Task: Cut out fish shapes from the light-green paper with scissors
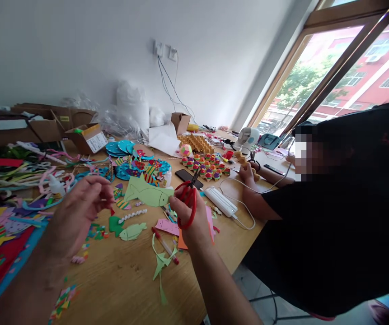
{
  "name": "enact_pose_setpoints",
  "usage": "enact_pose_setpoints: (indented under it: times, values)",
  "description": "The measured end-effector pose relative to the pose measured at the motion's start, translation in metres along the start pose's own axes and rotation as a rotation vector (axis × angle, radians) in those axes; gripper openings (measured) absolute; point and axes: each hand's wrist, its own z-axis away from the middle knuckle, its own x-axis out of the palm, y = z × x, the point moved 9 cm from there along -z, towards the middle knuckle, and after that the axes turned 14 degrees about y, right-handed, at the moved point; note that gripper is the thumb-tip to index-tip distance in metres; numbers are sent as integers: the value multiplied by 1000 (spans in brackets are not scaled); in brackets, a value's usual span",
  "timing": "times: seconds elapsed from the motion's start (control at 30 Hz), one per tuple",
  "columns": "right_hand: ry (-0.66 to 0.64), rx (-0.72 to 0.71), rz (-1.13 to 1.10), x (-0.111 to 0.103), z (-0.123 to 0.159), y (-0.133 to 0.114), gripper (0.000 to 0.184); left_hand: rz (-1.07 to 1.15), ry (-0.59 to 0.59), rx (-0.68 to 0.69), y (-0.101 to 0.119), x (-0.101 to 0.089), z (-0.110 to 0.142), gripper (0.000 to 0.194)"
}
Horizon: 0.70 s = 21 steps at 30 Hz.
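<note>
My right hand (194,219) grips red-handled scissors (190,198), their dark blades pointing up and away. Between its thumb and finger is also the edge of a light green paper (145,192) with a fish outline drawn on it. My left hand (87,196) hovers to the left of this paper, fingers loosely curled and apart, with no held thing visible; a small red piece shows by its fingertips. Below the paper lie a cut-out green fish (133,231), a white twisted strip (132,216) and a red pen (165,246) beside green paper scraps (160,266).
Pipe cleaners (41,155) and coloured cutouts crowd the left. Behind lie blue discs (121,148), a painted egg tray (206,166) and a phone (189,178). A white power strip (221,201) trails its cable rightward. A co-worker in black (333,234) handles brown pieces at right.
</note>
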Motion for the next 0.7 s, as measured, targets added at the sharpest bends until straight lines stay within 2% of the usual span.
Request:
enact_pose_setpoints:
  times: [0.07,0.13,0.23,0.3,0.33,0.43,0.47,0.53,0.7]
  values:
    - [14,7,-93,7,0,2,19,-77,-162,-54,-13,18,9,17]
    - [8,19,-150,17,1,6,19,-103,-207,-57,-19,28,15,24]
    - [29,25,-187,24,1,10,19,-25,-8,-33,-16,15,9,33]
    - [74,22,-224,24,0,11,18,8,38,-9,-14,10,7,33]
    - [94,21,-247,24,0,11,17,-5,-6,-12,-15,14,7,33]
    - [95,27,-293,29,2,10,18,-162,-277,-85,-31,39,21,39]
    - [78,32,-292,33,4,10,18,-177,-283,-82,-34,41,23,39]
    - [17,56,-280,43,10,11,18,-173,-246,-25,-32,43,25,35]
    - [-116,158,-289,60,23,22,20,-220,-12,69,-22,26,19,22]
